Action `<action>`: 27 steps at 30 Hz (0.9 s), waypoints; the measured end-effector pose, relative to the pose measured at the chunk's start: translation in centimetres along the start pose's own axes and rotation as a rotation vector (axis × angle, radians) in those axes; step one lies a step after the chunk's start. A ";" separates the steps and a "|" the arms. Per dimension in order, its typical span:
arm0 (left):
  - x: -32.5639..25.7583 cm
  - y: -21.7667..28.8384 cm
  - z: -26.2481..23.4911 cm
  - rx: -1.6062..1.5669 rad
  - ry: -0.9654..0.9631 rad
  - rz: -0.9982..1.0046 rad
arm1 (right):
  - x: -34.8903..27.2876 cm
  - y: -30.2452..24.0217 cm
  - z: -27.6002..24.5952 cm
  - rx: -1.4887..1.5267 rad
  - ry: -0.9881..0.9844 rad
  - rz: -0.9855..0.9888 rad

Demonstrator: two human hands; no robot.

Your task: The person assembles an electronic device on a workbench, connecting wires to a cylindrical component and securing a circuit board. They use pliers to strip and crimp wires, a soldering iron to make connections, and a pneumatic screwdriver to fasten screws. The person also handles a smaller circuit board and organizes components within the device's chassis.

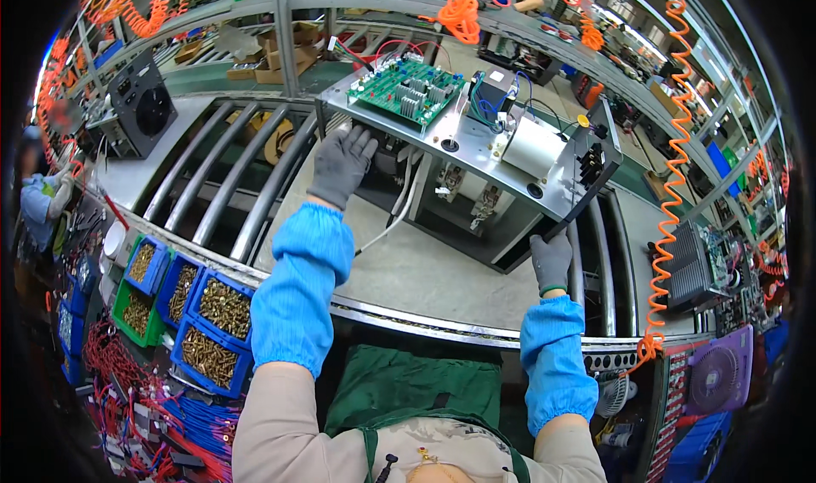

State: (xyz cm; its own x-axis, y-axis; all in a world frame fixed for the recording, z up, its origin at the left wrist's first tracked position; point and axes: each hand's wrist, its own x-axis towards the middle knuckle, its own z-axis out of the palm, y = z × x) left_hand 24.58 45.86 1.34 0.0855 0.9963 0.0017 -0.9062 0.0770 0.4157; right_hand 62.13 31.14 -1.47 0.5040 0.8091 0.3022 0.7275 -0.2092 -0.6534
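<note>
An open metal equipment chassis (501,249) stands at an angle on the work surface. On its top plate are a green circuit board (406,90), a white cylinder (534,146) and a black block with blue wires (490,95). Light cables hang out of its open front. My left hand (342,164), in a grey glove, is against the left front part beneath the circuit board; its fingers look extended, their tips partly hidden. At the lower right corner, my gloved right hand (552,262) grips the chassis edge between thumb and fingers.
Metal rollers (225,173) flank the work surface on both sides. Blue bins of brass fasteners (209,355) and bundled wires (183,428) lie at the left. A dark unit (140,105) stands far left, a finned heat sink (684,266) at right. An orange coiled hose (676,169) hangs nearby.
</note>
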 end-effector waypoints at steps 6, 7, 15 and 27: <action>5.3 -3.7 -0.7 0.451 -0.129 0.087 | 1.1 2.9 -1.0 -0.006 0.088 0.023; 5.3 -3.8 -2.1 0.838 -0.231 0.265 | 1.1 2.3 -1.3 -0.040 0.081 0.078; -5.9 -5.0 1.9 0.295 -0.018 0.068 | 0.3 5.8 -3.5 0.141 0.133 0.113; -12.0 -4.7 1.4 0.909 0.038 0.494 | -2.8 8.1 -4.2 0.303 0.164 -0.005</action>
State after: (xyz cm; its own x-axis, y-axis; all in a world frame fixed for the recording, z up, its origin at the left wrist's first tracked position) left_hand 28.36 33.47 0.70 -0.2384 0.9110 0.3365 -0.1807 -0.3820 0.9063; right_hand 68.59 24.87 -4.74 0.5866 0.7058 0.3972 0.5715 -0.0132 -0.8205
